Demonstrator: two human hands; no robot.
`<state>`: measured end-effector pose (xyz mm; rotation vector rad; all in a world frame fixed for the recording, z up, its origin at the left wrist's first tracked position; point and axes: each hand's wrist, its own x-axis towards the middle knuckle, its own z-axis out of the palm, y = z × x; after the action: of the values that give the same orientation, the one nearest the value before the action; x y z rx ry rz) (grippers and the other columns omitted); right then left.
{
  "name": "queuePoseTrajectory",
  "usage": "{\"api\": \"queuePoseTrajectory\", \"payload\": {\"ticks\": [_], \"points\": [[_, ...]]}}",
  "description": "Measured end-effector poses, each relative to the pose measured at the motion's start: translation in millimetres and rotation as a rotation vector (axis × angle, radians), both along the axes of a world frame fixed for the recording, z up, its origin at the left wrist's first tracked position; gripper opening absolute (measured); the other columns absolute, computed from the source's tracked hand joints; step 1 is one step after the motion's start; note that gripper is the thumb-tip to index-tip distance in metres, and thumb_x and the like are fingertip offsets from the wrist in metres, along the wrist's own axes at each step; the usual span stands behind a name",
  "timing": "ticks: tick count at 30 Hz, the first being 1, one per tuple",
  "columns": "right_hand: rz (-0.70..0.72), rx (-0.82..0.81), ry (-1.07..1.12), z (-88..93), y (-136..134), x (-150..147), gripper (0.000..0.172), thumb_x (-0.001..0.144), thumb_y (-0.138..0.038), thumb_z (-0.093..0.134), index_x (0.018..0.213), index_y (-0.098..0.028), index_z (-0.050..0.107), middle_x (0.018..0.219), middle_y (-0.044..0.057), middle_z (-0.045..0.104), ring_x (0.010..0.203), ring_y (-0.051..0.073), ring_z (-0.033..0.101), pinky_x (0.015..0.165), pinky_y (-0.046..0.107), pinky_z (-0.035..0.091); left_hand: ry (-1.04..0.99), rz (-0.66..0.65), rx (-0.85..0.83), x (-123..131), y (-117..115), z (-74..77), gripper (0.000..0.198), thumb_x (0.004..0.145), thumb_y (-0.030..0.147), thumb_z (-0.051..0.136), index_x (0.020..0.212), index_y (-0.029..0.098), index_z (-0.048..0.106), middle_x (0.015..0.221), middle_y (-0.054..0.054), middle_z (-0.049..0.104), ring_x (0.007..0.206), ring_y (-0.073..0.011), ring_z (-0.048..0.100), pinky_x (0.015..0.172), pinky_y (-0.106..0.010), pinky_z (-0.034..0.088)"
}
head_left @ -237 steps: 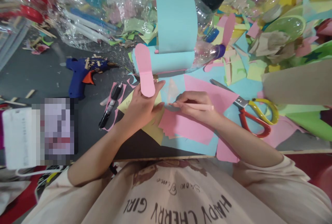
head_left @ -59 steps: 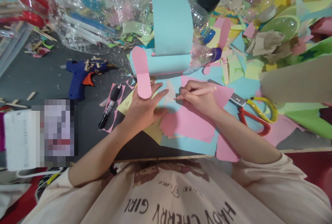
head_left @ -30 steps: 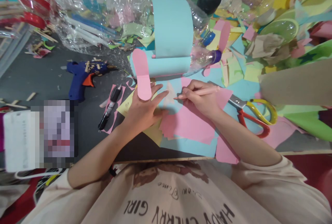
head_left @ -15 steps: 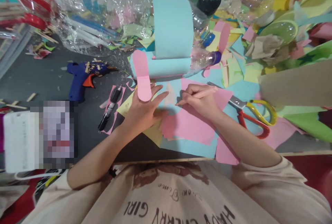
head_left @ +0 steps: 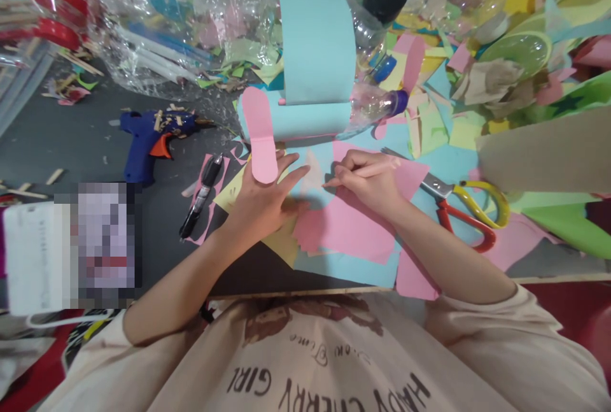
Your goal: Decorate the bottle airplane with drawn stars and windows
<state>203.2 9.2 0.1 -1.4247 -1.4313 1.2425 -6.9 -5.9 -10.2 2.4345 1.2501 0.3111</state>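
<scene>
My right hand [head_left: 365, 183] grips a pale pink pencil [head_left: 382, 165], its tip down on the light blue paper [head_left: 322, 156]. Just left of the tip lies a small pale piece [head_left: 312, 173], its kind unclear. With fingers spread, my left hand [head_left: 267, 198] rests flat on the papers beside that piece. Pink sheets [head_left: 356, 227] are layered below both hands. Beyond them lies a plastic bottle [head_left: 367, 108] wrapped in light blue paper, with a purple cap. A rounded blue panel [head_left: 317, 36] extends from it, and a pink strip [head_left: 260, 135] hangs over my left hand.
Red and yellow scissors [head_left: 465, 208] lie right of my right forearm. A blue glue gun [head_left: 147, 141], a black pen [head_left: 203, 195] and a white box [head_left: 35, 259] are on the left. Plastic bottles, a green cup [head_left: 520, 55] and paper scraps crowd the back.
The view has shifted very slightly. Both hands stay in nearly the same place, and the pencil tip is still at the paper.
</scene>
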Motion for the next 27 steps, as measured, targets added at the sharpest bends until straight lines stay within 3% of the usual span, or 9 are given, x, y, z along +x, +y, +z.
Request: {"api": "queuePoseTrajectory", "payload": {"ticks": [4, 9, 16, 22, 27], "points": [[0.049, -0.079, 0.017, 4.4, -0.3, -0.3, 0.032, 0.066, -0.029, 0.06, 0.042, -0.022, 0.039, 0.043, -0.004, 0.046, 0.044, 0.009, 0.046, 0.042, 0.023, 0.032, -0.003, -0.004, 0.013, -0.1, -0.1, -0.3, 0.049, 0.088, 0.035, 0.067, 0.133, 0.021, 0.054, 0.145, -0.014, 0.053, 0.138, -0.0329, 0.045, 0.114, -0.055, 0.035], [-0.009, -0.056, 0.054, 4.9, -0.5, 1.7, 0.029, 0.068, -0.029, 0.058, 0.044, -0.022, 0.043, 0.044, -0.003, 0.053, 0.045, 0.01, 0.05, 0.044, 0.023, 0.036, 0.004, 0.003, 0.007, -0.1, -0.2, 1.0, 0.048, 0.089, 0.034, 0.066, 0.134, 0.023, 0.054, 0.145, -0.012, 0.053, 0.137, -0.0315, 0.046, 0.114, -0.054, 0.036], [0.029, -0.038, 0.033, 1.7, -0.8, 0.4, 0.033, 0.067, -0.029, 0.062, 0.042, -0.021, 0.043, 0.047, -0.003, 0.051, 0.047, 0.011, 0.053, 0.045, 0.023, 0.038, -0.005, -0.002, 0.034, 0.0, -0.6, 0.0, 0.05, 0.087, 0.033, 0.068, 0.134, 0.02, 0.054, 0.144, -0.014, 0.054, 0.137, -0.0321, 0.046, 0.114, -0.054, 0.037], [-0.073, -0.031, 0.07, 1.3, -0.9, 3.3, 0.031, 0.074, -0.031, 0.061, 0.05, -0.022, 0.044, 0.046, -0.003, 0.055, 0.046, 0.011, 0.054, 0.046, 0.024, 0.04, -0.007, -0.006, 0.041, -0.2, -0.6, -0.6, 0.048, 0.089, 0.035, 0.065, 0.133, 0.021, 0.054, 0.143, -0.014, 0.054, 0.136, -0.0309, 0.047, 0.114, -0.053, 0.037], [-0.071, 0.005, -0.002, 0.4, -0.5, 2.8, 0.033, 0.075, -0.03, 0.062, 0.048, -0.022, 0.046, 0.049, -0.002, 0.057, 0.049, 0.012, 0.054, 0.049, 0.025, 0.041, -0.003, -0.002, 0.01, -0.1, -0.6, 0.2, 0.048, 0.089, 0.034, 0.066, 0.134, 0.022, 0.054, 0.145, -0.014, 0.053, 0.138, -0.0319, 0.045, 0.114, -0.054, 0.036]]}}
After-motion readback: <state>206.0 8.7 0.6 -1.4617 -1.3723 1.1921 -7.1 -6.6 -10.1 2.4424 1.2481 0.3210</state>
